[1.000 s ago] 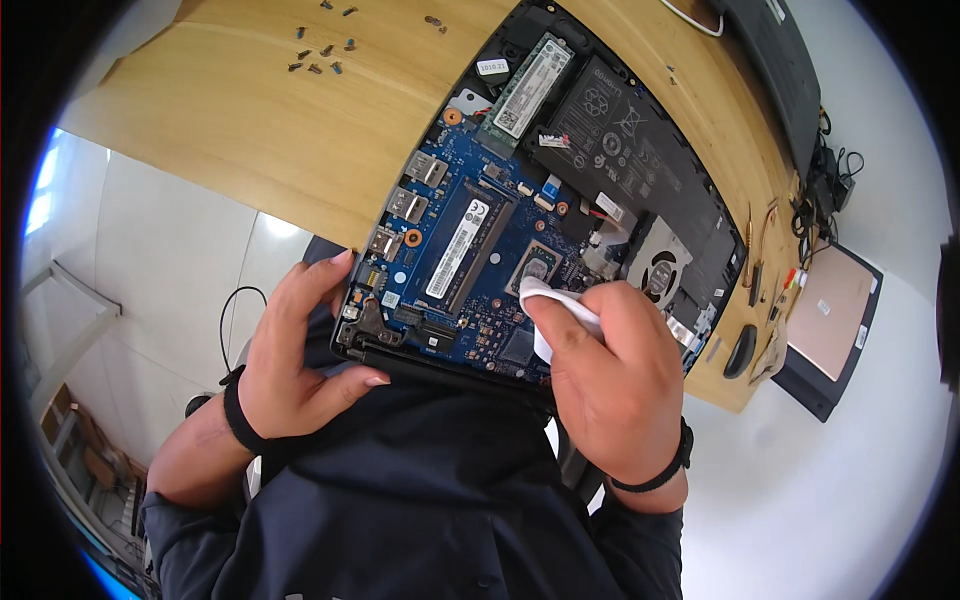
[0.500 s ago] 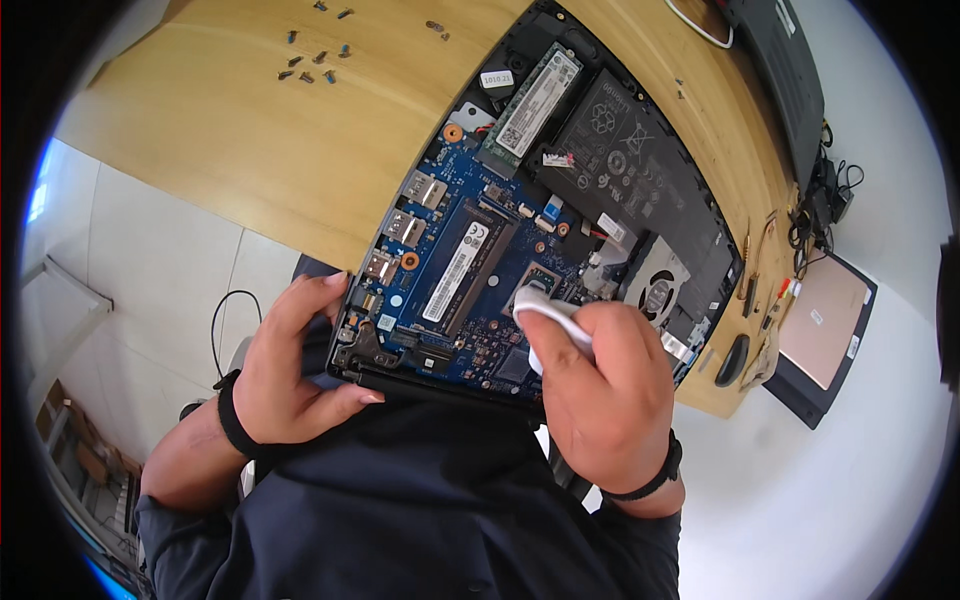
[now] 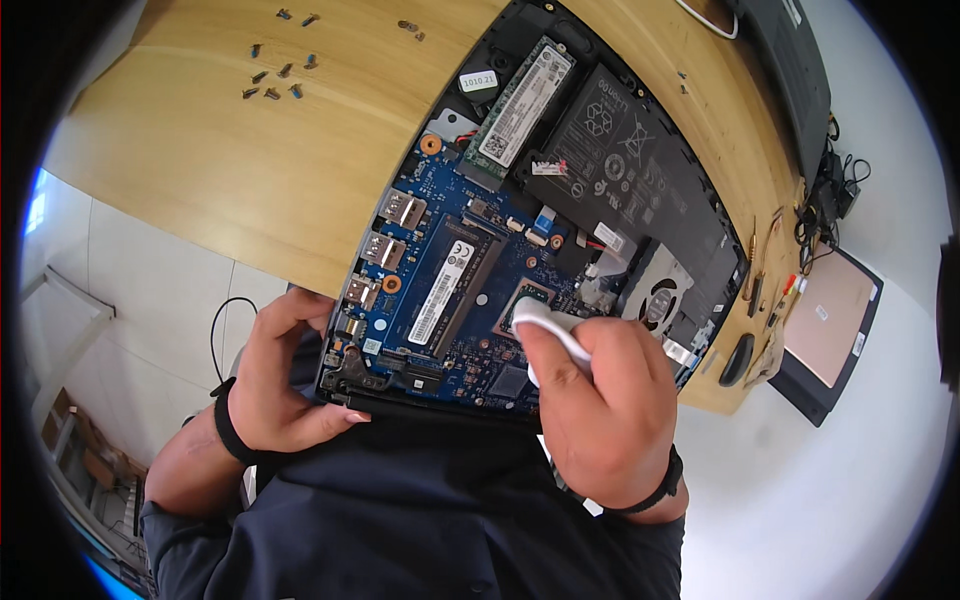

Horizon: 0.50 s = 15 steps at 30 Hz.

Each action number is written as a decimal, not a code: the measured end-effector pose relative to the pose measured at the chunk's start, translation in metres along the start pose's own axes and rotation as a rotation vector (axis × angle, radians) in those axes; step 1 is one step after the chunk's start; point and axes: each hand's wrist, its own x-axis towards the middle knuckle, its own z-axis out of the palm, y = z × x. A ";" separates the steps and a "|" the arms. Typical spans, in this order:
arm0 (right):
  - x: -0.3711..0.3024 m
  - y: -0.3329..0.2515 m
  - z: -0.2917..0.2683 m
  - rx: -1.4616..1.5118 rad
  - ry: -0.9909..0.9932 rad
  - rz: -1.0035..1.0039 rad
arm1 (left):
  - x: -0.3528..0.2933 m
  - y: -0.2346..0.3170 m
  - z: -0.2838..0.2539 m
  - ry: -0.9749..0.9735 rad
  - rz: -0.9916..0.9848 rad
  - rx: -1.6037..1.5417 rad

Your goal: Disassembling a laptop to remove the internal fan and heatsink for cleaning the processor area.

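An opened laptop base (image 3: 440, 395) lies tilted at the table's near edge, its blue circuit board (image 3: 470, 210) bared. My left hand (image 3: 285, 380) grips its lower left corner, thumb in front and fingers partly hidden behind. In my right hand (image 3: 605, 410) a folded white cloth (image 3: 545, 325) is pinched, its tip pressed on the processor chip (image 3: 530, 295), which it partly covers. Beside the chip sits a memory module (image 3: 443, 290). The black battery (image 3: 625, 150), a storage stick (image 3: 520, 108) and the cooling fan (image 3: 660, 300) fill the rest of the base.
Several loose screws (image 3: 285, 70) lie at the far left of the wooden table (image 3: 230, 150). To the right are screwdrivers (image 3: 753, 260), a black mouse-shaped object (image 3: 737, 360), tangled black cables (image 3: 830, 190), a gold laptop (image 3: 828, 315) and a dark laptop (image 3: 785, 90).
The laptop base and table have shifted slightly left and toward me in view. The cloth's tip now sits lower on the chip, showing more of its upper part.
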 end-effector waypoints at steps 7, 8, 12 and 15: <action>0.001 0.002 -0.001 0.014 -0.006 -0.049 | 0.003 0.004 -0.009 -0.090 -0.078 0.097; 0.002 0.001 0.001 0.020 0.003 -0.068 | 0.001 0.001 -0.006 -0.090 -0.078 0.097; -0.002 0.002 -0.007 0.046 -0.020 -0.016 | -0.001 -0.003 -0.002 0.022 -0.084 -0.075; 0.003 0.003 -0.005 0.001 -0.039 -0.061 | -0.001 -0.005 0.000 0.038 -0.123 -0.102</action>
